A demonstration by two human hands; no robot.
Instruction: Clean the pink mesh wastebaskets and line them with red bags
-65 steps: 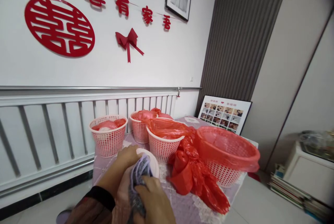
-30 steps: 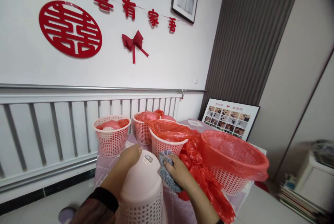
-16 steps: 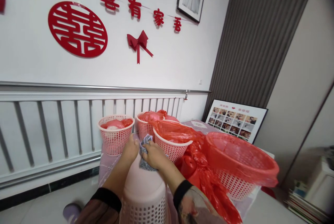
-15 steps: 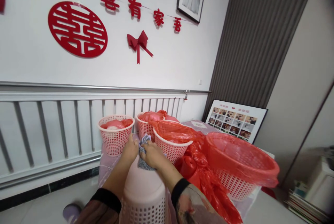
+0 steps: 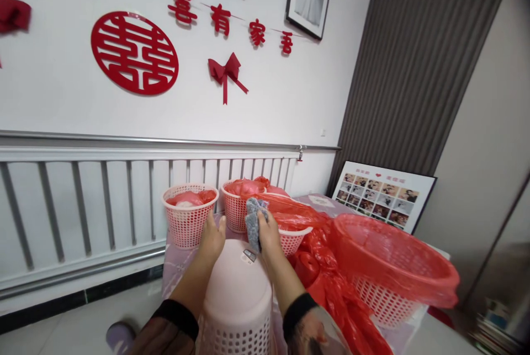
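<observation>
An upturned pale pink plastic basket (image 5: 238, 294) lies in front of me, its solid bottom facing me with a small sticker on it. My left hand (image 5: 212, 236) rests on the far left edge of that bottom, fingers wrapped over it. My right hand (image 5: 268, 233) grips a grey cloth (image 5: 252, 221) at the far right edge of the bottom, the cloth sticking up above my fingers.
Three small pink baskets (image 5: 188, 221) lined with red bags stand on the purple-clothed table (image 5: 173, 258). A big red-lined basket (image 5: 389, 269) and loose red bags (image 5: 331, 294) sit at the right. White railing (image 5: 83, 200) runs behind; a photo frame (image 5: 383, 192) leans on the wall.
My right hand has carried the grey cloth from the right side of the basket bottom, across its top, up to the far edge. The left hand stayed on the basket.
</observation>
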